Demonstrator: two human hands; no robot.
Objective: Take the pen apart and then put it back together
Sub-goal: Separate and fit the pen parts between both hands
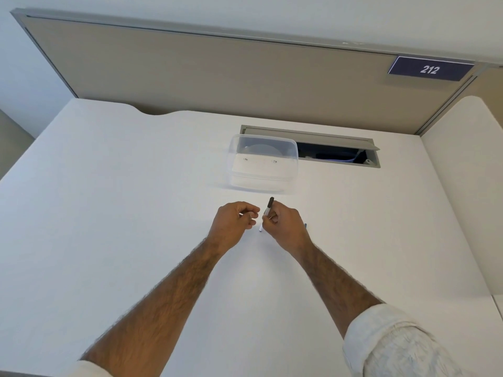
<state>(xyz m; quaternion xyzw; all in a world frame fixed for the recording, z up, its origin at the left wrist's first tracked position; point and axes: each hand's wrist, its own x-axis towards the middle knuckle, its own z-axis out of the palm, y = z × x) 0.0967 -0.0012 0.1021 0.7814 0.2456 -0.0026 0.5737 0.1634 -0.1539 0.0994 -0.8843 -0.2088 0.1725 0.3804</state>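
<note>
My right hand grips a pen near its middle, holding it nearly upright above the white desk. The pen's dark end points up and away from me, and its pale lower end shows below my fingers. My left hand is closed just left of the pen, pinching a small pale part between thumb and fingers; what that part is I cannot tell. A thin dark piece lies on the desk just behind my right hand, mostly hidden.
A clear plastic container stands on the desk beyond my hands. Behind it is an open cable hatch in the desktop. A beige partition with a "212" sign closes the desk's far edge.
</note>
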